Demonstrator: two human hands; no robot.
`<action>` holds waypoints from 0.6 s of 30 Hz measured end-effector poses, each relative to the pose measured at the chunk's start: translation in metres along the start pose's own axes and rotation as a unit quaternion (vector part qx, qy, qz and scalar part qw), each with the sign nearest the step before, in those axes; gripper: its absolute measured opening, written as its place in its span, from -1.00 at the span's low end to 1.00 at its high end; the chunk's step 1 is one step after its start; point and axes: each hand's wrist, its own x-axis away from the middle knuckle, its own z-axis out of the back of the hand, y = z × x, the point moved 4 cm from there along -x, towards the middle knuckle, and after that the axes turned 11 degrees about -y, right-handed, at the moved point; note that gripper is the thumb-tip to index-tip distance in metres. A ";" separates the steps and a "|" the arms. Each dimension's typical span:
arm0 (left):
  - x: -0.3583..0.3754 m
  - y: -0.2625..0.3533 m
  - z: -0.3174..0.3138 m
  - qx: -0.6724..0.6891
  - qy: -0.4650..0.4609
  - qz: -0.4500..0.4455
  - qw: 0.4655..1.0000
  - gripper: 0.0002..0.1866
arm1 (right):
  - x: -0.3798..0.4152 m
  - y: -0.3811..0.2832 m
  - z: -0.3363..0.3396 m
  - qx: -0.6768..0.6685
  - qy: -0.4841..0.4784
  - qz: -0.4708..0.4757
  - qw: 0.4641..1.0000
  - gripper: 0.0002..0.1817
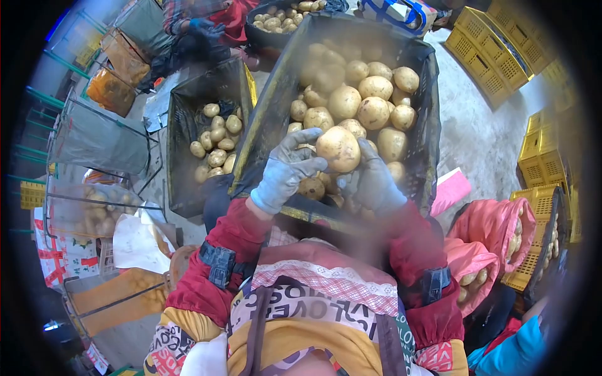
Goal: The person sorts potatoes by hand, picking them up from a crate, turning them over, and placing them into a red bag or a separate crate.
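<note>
A large pale potato (pixel 338 149) is held up over a crate lined with dark material, between my two gloved hands. My left hand (pixel 290 170) grips its left side, index finger and thumb reaching to its edge. Against its right side press the fingers of my right hand (pixel 376 178), partly blurred. Beneath and beyond lie several more potatoes (pixel 374 111) inside the dark crate (pixel 430 135), which stands close to my body. Haze on the lens smears the upper left of the pile.
Left of the crate stands a smaller dark crate (pixel 179 150) of small potatoes. Pink sacks of potatoes (pixel 467 266) and yellow crates (pixel 539 166) line the right. Metal-framed bag stands (pixel 106 135) are at left. Another person's gloved hand (pixel 207 28) shows at the top.
</note>
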 end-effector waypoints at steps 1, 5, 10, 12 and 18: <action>0.000 0.000 0.001 0.002 0.001 -0.001 1.000 -0.39 | 0.000 -0.001 -0.001 0.050 -0.004 0.009 0.999 -0.52; -0.004 -0.011 0.006 0.010 -0.027 0.013 0.999 -0.35 | 0.004 -0.009 -0.016 -0.028 -0.040 0.052 0.997 -0.51; 0.000 0.005 -0.012 -0.008 -0.109 0.063 0.992 -0.28 | 0.001 -0.025 -0.017 0.352 -0.058 0.189 0.915 -0.26; 0.002 0.001 -0.008 0.115 -0.080 0.062 0.988 -0.27 | 0.000 -0.018 -0.024 0.390 -0.071 0.216 0.892 -0.36; 0.009 0.015 0.010 -0.071 -0.014 -0.081 0.994 -0.13 | 0.011 -0.046 0.024 0.567 0.262 0.184 0.759 -0.48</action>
